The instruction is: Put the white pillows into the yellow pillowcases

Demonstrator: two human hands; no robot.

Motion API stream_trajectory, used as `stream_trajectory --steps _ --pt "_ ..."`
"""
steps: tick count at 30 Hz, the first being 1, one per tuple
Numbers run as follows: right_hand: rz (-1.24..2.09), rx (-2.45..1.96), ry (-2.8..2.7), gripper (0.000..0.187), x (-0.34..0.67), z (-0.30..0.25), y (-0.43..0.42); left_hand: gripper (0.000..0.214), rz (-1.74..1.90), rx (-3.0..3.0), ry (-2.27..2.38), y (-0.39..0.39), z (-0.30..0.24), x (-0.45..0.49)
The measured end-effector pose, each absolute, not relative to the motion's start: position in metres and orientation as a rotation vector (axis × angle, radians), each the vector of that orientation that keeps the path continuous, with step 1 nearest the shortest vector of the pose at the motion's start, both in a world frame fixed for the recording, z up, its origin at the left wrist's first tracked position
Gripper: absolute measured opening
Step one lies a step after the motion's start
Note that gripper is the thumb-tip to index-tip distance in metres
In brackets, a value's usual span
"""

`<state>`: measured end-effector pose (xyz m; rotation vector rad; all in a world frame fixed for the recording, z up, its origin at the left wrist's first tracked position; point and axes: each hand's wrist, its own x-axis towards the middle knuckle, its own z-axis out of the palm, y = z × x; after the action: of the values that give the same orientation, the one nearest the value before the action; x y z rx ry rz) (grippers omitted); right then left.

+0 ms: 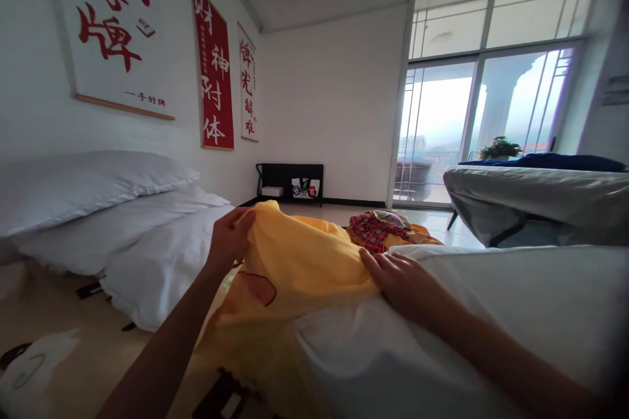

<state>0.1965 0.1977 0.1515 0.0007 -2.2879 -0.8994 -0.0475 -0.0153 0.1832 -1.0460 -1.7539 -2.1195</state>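
A yellow pillowcase (309, 255) with a pinkish, dark-outlined patch lies partly over a white pillow (531, 301), which stretches off to the right. With fingers pinched, my left hand (230, 236) holds the raised left edge of the cloth. My right hand (398, 278) grips the cloth's right edge where it meets the pillow, its thumb hidden. How far the pillow reaches inside the yellow cloth cannot be made out.
Several white pillows (142, 236) are stacked at left on a patterned beige sheet (54, 314). Beyond my hands lies a red plaid cloth (376, 229). A covered table (535, 193) stands at right, and a low black shelf (295, 177) is by the far wall.
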Motion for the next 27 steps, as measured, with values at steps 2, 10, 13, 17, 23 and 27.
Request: stream_trajectory --steps 2,10,13,17,23,27 --pt "-1.021 -0.003 -2.212 0.03 0.205 0.169 0.192 0.046 -2.226 -0.918 -1.635 -0.017 0.198 -0.043" --pt "-1.012 0.209 -2.113 0.028 0.214 0.159 0.187 0.032 -1.719 -1.325 -1.729 -0.018 0.193 -0.024" --pt "-0.766 0.144 -2.375 0.027 0.216 0.161 0.176 0.06 -1.708 -1.215 -1.932 -0.02 0.184 -0.033" --pt "-0.312 0.034 -2.802 0.034 0.224 0.207 0.159 0.083 -1.721 -1.045 -2.13 -0.029 0.184 -0.036" --pt "-0.164 -0.126 -2.685 0.044 0.175 0.255 0.154 0.049 -1.72 -1.247 -1.986 -0.044 0.186 -0.003" --pt "0.045 -0.026 -2.801 0.063 0.129 0.23 0.154 0.04 -1.717 -1.336 -1.807 -0.06 0.185 0.009"
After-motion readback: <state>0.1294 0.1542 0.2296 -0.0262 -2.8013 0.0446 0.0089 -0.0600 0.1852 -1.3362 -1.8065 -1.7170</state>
